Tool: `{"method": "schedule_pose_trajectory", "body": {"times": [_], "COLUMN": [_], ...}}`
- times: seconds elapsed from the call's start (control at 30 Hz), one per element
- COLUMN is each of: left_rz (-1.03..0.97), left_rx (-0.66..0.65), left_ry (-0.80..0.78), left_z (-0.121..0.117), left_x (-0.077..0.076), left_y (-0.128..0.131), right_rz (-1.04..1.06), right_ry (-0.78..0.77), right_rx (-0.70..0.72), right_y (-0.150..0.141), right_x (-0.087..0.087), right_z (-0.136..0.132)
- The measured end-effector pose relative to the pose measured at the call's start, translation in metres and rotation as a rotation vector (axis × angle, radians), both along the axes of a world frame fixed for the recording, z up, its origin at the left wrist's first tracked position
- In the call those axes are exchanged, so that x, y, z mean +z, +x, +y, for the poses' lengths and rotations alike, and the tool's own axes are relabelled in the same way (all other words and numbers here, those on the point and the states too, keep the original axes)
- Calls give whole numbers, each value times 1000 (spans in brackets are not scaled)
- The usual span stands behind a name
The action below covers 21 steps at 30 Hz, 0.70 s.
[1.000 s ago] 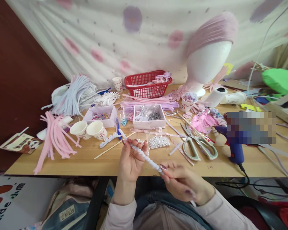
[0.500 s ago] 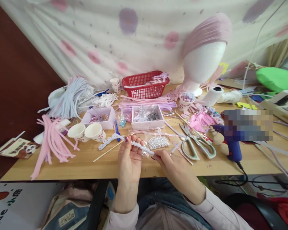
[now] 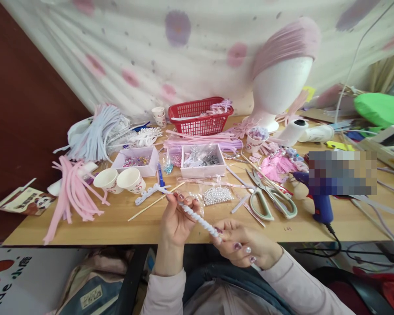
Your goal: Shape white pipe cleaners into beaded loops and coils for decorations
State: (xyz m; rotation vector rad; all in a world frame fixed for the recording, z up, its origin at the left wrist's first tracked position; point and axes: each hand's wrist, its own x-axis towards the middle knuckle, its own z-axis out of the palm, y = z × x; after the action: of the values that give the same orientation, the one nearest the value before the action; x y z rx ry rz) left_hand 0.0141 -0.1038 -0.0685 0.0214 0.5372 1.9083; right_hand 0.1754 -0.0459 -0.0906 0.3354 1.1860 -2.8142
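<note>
A pale lavender-white twisted pipe cleaner [image 3: 199,220] stretches at a slant between my hands above the table's front edge. Its far end is pinched between the thumb and fingers of my left hand [image 3: 175,225]. My right hand [image 3: 248,245] is closed around the near end, and a thin pale tail pokes out below its fingers. Just past my left fingertips lies a pale looped pipe cleaner [image 3: 149,192]; whether it joins the twisted one cannot be made out. A wooden stick [image 3: 144,212] and a bag of white pearl beads [image 3: 217,195] lie close by.
Scissors [image 3: 265,197] and a blue glue gun [image 3: 321,208] lie to the right. Paper cups [image 3: 130,181], bead boxes [image 3: 203,168] and pink pipe cleaners [image 3: 77,192] spread leftward and behind. Farther back are a red basket [image 3: 197,127] and a white head form [image 3: 279,87].
My right hand has rolled over, bringing its fingernails into view, and moved down slightly. The twisted pipe cleaner now slants more steeply, and more of its coil shows. My left fingers have curled in.
</note>
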Motion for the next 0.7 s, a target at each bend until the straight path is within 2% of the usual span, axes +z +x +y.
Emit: {"method": "schedule_pose_trajectory", "body": {"times": [0.07,0.13,0.2,0.23,0.27,0.33,0.37,0.43,0.47,0.53,0.6,0.63,0.67,0.7], "left_rz": [109,217,268,272,267,242,226,194,179,156,145,144,146,151], "left_rx": [98,228,333,365,383,374,349,282,246,177,117,94,84,91], "left_ry": [-50,-102,-135,-145,-152,-163,-167,-163,-153,-110,-37,0,30,47], "left_z": [3,6,8,8,8,6,5,2,1,-1,-2,-1,-1,0], "left_x": [-2,-4,-7,-8,-8,-9,-8,-7,-7,-6,-7,-7,-7,-6], "left_y": [1,2,3,3,3,3,2,0,-2,-5,-7,-8,-8,-8], "right_rz": [-90,-186,-250,-262,-258,-212,-188,-136,-117,-82,-56,-55,-61,-76], "right_ry": [390,946,1473,1671,1810,1905,1863,1621,1432,947,442,244,113,65], "right_rx": [-239,-487,-607,-616,-599,-564,-557,-544,-528,-450,-281,-182,-107,-71], "right_y": [0,0,2,3,3,5,5,6,7,9,11,12,13,14], "right_x": [2,5,5,4,4,5,6,10,11,12,10,10,9,10], "right_z": [-5,-11,-15,-17,-17,-18,-18,-16,-15,-10,-2,2,6,9]}}
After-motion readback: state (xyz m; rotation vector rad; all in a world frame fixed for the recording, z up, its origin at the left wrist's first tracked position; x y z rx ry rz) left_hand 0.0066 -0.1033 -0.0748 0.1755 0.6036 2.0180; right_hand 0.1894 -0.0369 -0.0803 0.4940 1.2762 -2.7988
